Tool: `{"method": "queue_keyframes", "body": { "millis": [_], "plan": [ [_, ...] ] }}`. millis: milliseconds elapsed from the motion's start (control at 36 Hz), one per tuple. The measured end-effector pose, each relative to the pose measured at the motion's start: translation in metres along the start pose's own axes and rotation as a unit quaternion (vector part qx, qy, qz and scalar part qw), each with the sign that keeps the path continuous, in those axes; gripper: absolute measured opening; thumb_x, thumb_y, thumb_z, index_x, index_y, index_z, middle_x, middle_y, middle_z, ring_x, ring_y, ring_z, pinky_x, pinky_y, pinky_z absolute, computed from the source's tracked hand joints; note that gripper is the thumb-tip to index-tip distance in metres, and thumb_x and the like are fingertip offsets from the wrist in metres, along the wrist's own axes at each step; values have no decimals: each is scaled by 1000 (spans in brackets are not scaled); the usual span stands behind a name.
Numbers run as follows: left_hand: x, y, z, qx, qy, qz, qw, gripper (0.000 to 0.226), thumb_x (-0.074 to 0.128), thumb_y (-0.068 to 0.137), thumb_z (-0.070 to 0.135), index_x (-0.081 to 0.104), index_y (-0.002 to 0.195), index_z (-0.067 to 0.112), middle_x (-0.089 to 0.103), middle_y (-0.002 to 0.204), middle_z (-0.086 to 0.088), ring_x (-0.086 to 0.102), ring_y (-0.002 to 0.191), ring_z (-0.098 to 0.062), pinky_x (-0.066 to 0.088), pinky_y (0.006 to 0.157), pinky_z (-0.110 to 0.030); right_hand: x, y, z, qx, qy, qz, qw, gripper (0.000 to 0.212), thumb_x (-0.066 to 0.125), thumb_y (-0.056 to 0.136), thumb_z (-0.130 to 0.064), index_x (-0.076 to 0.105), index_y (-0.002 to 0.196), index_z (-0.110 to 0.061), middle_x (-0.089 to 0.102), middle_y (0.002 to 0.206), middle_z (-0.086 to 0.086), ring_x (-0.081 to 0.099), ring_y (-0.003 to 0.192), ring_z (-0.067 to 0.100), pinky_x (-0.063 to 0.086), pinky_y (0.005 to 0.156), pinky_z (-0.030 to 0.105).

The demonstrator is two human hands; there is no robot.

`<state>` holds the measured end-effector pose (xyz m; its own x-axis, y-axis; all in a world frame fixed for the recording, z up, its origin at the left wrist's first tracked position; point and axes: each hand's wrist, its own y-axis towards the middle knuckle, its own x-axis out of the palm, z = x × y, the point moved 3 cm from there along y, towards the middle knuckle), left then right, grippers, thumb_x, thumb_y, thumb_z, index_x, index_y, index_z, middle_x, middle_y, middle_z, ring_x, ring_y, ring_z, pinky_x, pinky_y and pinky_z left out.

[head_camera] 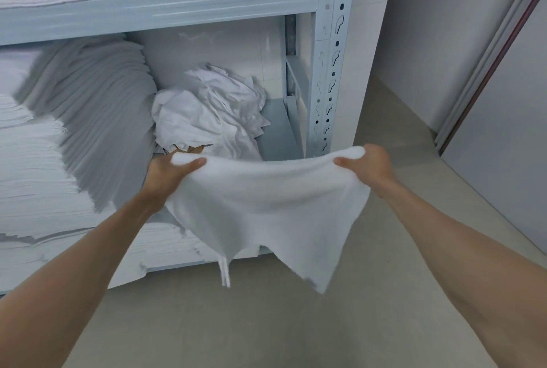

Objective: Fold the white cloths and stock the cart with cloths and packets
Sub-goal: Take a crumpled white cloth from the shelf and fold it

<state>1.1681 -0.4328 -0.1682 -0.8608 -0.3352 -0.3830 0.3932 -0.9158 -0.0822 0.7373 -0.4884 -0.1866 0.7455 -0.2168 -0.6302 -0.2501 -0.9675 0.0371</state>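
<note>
While held up before the shelf (pixel 165 9), a white cloth (pixel 266 208) is pinched at its top corners by left hand (pixel 165 172) and right hand (pixel 371 165), fingers clenched on it. A crumpled cloth heap (pixel 207 113) is seen at 11 o'clock.

1 head view, looking forward-down, close to shelving (pixel 165 9).

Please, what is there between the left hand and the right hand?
In the head view, only the white cloth spans between them. The left hand and the right hand each grip an upper corner, and its top edge sags between them.
</note>
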Motion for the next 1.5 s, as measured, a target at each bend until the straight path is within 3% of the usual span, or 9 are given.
{"method": "queue_keyframes", "body": {
  "millis": [139,278,361,639,806,972,1083,1333,1500],
  "plan": [
    [1,0,-4,-23,19,62,998,34,95,60,35,71,74,15,75,73,2,68,55,-9,48,44,-19,13,-4,9,95,90,60,990,42,84,75,-36,63,85,0,56,80,7,50,74,23,41,59,37],
    [40,-13,-19,-98,56,92,989,9,78,74,7,68,75,6,69,82,-12,65,78,-28,55,69,-37,49,-16,9,123,22,24,992,22,72,86,-19,64,92,1,63,92,15,58,80,29,46,67,31],
    [54,-19,-24,-120,49,53,990,18,75,75,7,61,65,13,66,77,-9,65,77,-30,57,71,-40,56,-20,11,136,8,15,991,15,65,86,-12,54,77,-6,57,83,12,56,77,28,43,63,29],
    [96,-37,-2,-106,-19,-99,989,24,85,76,13,70,84,-4,73,86,-15,69,75,-29,60,68,-38,78,-45,-35,89,73,-144,983,17,66,81,-19,54,75,-10,53,73,2,52,67,22,33,53,27],
    [120,-50,24,-77,-40,-145,986,27,89,71,11,66,79,0,60,78,-17,58,73,-28,46,67,-36,93,-69,-84,19,101,-197,975,32,60,84,-22,37,63,-16,38,63,-1,37,56,18,23,52,31],
    [128,-52,38,-48,-8,-92,995,24,88,72,11,72,78,-7,62,70,-10,56,66,-22,46,60,-30,95,-78,-94,-10,72,-203,976,36,67,88,-31,43,65,-15,52,65,1,52,54,19,36,51,27],
    [131,-55,38,-47,-14,-60,997,16,88,72,12,74,79,9,68,72,-4,63,69,-18,46,55,-24,91,-81,-92,0,99,-222,970,32,74,86,-25,56,65,-8,60,69,8,70,61,25,62,70,46],
    [136,-66,37,-57,-55,-59,995,25,79,84,17,77,104,2,75,101,-17,70,95,-29,58,90,-41,75,-92,-86,72,285,-307,905,22,51,91,0,66,97,15,73,83,28,74,76,37,63,68,39],
    [131,-70,54,-20,-24,-123,992,18,78,83,9,77,97,-2,75,86,-15,68,79,-21,53,63,-24,77,-95,-73,-22,228,-248,941,12,65,89,-7,74,82,-2,74,73,16,75,68,29,63,73,45]
  ]
}}
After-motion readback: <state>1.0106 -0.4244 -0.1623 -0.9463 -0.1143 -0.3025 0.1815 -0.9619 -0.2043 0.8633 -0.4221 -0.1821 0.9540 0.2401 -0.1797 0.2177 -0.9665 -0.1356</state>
